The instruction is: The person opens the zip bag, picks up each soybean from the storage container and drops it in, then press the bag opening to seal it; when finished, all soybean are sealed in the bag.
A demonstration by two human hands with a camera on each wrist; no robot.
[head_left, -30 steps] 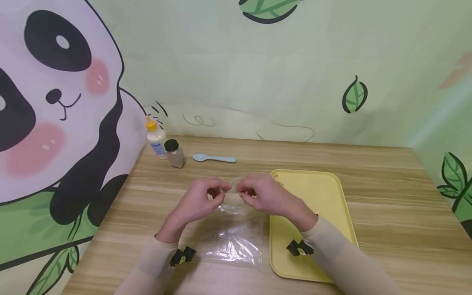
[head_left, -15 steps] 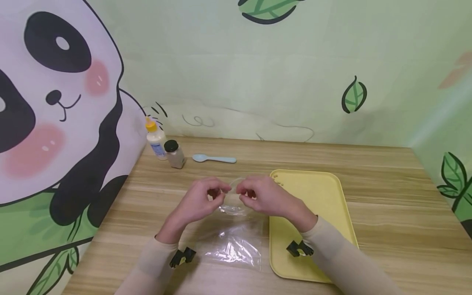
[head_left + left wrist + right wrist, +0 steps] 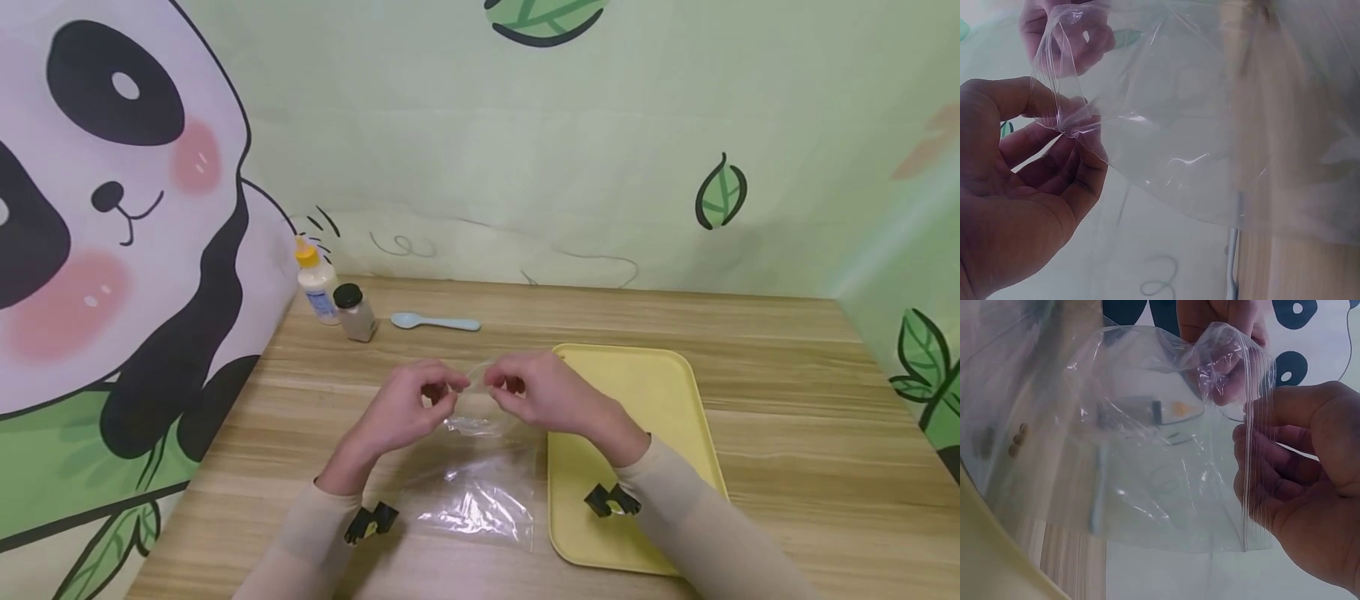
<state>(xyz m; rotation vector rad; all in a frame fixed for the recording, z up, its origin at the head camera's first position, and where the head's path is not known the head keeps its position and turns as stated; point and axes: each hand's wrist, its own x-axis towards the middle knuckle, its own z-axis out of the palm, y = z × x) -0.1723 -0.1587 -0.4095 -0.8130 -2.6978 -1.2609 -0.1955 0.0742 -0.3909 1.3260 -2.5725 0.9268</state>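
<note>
A clear zip-lock plastic bag (image 3: 474,500) hangs between my hands, its lower part spread over the tabletop. My left hand (image 3: 408,404) pinches the bag's upper edge between thumb and fingers; the left wrist view shows the film (image 3: 1166,131) bunched at those fingertips. Opposite it, my right hand (image 3: 551,396) pinches the same edge, a short gap away. The ridged zip strip (image 3: 1247,487) runs past the right fingertips in the right wrist view. A few small brown bits (image 3: 1017,439) show through the film there; whether they lie inside the bag I cannot tell.
A yellow tray (image 3: 637,467) lies under the right forearm. At the back left stand a white bottle with a yellow nozzle (image 3: 318,287) and a black-lidded jar (image 3: 355,313). Beside them is a light blue spoon (image 3: 435,322). A panda-printed wall (image 3: 450,167) closes off the back.
My right hand has shifted slightly up and to the right, widening the gap between the fingertips a little and covering most of the small bits at the tray's corner. The left hand stays put.
</note>
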